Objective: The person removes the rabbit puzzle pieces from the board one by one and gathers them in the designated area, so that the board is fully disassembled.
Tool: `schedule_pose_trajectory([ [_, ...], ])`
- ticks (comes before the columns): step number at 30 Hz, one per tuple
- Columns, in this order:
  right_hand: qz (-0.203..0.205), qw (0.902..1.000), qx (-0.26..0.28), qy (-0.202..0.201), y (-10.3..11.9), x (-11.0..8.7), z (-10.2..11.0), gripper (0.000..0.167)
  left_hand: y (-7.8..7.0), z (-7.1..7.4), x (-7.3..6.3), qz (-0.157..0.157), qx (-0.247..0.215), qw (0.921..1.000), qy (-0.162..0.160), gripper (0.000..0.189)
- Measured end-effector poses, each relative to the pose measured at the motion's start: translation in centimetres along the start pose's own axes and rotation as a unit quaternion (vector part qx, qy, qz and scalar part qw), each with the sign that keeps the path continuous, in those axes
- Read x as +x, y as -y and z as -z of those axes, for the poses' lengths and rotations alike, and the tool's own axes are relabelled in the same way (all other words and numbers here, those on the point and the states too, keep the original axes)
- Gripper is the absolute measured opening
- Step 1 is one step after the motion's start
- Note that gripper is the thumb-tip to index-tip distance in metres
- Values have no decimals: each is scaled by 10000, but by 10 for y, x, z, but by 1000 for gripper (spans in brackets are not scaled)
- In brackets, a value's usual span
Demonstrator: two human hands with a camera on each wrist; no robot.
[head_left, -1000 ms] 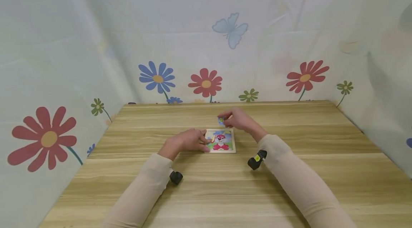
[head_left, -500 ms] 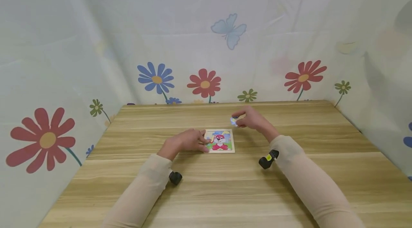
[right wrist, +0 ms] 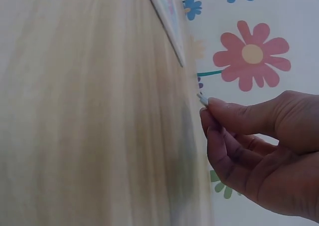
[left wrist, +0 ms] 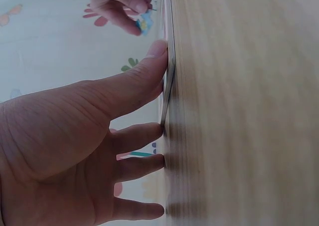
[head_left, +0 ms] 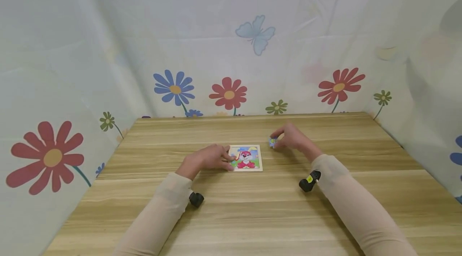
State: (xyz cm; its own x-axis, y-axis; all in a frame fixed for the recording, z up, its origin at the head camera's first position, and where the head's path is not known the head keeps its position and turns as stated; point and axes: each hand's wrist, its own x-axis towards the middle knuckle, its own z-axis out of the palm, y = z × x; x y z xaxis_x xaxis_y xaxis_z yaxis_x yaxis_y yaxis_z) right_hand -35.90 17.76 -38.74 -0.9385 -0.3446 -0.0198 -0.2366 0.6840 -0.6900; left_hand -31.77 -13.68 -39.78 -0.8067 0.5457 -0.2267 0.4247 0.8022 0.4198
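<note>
A small square picture puzzle (head_left: 261, 163) with a pale wooden frame lies flat on the table, showing a pink and white cartoon animal. My left hand (head_left: 208, 157) rests at its left side. In the left wrist view the thumb (left wrist: 144, 74) presses on the puzzle's edge, while other fingertips touch the tabletop. To the right of the puzzle, my right hand (head_left: 295, 139) pinches a small blue puzzle piece (head_left: 272, 142) between thumb and fingers. In the right wrist view the thin piece (right wrist: 203, 100) is seen edge-on, just off the wood surface.
The wood-grain table (head_left: 245, 216) extends around both hands. A white curtain (head_left: 202, 19) printed with flowers and a butterfly stands behind it and along the sides. Black wrist cameras (head_left: 196, 199) sit at both beige sleeves (head_left: 361, 204).
My right hand has moved to the right, away from above the puzzle's top edge, and slightly down, still pinching the puzzle piece. The left hand and the puzzle have stayed in place.
</note>
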Motion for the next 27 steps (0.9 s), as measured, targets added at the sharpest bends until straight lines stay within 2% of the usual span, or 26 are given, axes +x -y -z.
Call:
schedule_pose_trajectory([
  [4,184,9984,-533,58,-4,3,-4,34,-1,1,0,-92,2,10000,-5,50],
  [10,306,9958,-830,223,-4,8,-6,33,-2,1,-1,-133,28,9999,-27,50],
  [21,125,9953,-781,553,-4,12,-9,31,0,0,2,-51,61,10000,7,51],
  [27,55,9959,-827,365,-1,8,-7,34,-1,0,0,-50,21,10000,22,51],
])
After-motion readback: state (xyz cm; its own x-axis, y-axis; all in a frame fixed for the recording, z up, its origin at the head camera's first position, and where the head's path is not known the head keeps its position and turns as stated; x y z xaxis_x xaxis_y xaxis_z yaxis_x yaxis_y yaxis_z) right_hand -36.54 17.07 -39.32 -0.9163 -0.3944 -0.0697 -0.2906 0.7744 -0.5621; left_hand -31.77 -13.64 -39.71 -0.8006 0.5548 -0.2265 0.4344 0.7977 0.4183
